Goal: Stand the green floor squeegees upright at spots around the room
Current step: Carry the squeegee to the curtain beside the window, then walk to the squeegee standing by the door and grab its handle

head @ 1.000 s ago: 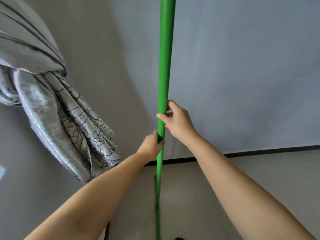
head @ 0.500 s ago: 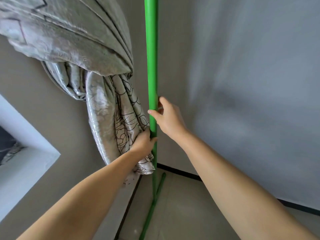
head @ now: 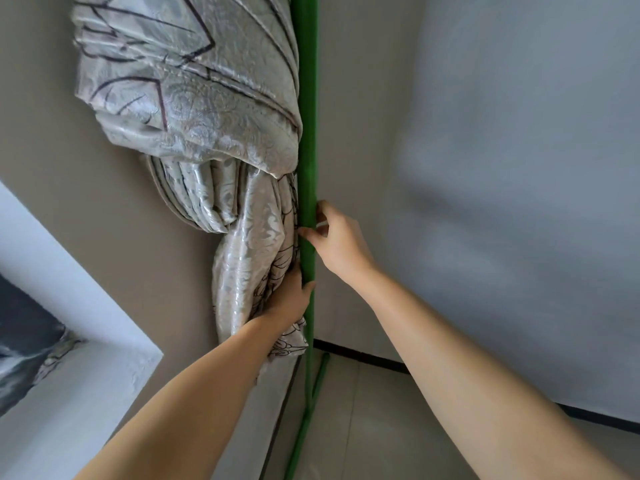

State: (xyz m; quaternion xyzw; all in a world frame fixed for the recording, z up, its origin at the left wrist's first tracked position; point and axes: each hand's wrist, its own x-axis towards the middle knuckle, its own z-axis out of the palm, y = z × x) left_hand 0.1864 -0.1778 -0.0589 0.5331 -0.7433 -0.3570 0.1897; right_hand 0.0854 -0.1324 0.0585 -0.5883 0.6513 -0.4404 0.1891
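Note:
A green floor squeegee stands upright in the room's corner, its long handle (head: 307,133) running from the top edge down to the floor. Its green blade (head: 306,420) lies on the floor tiles along the left wall. My right hand (head: 337,242) grips the handle at mid-height. Just below it, my left hand (head: 289,299) holds the same handle, pressed against the curtain.
A knotted silver patterned curtain (head: 194,140) hangs on the beige left wall, touching the handle. A white window ledge (head: 79,344) juts out at lower left. The grey right wall (head: 519,202) meets the floor at a black skirting (head: 363,356).
The squeegee has moved left into the corner, now right against the curtain. Both hands keep their grip on the handle.

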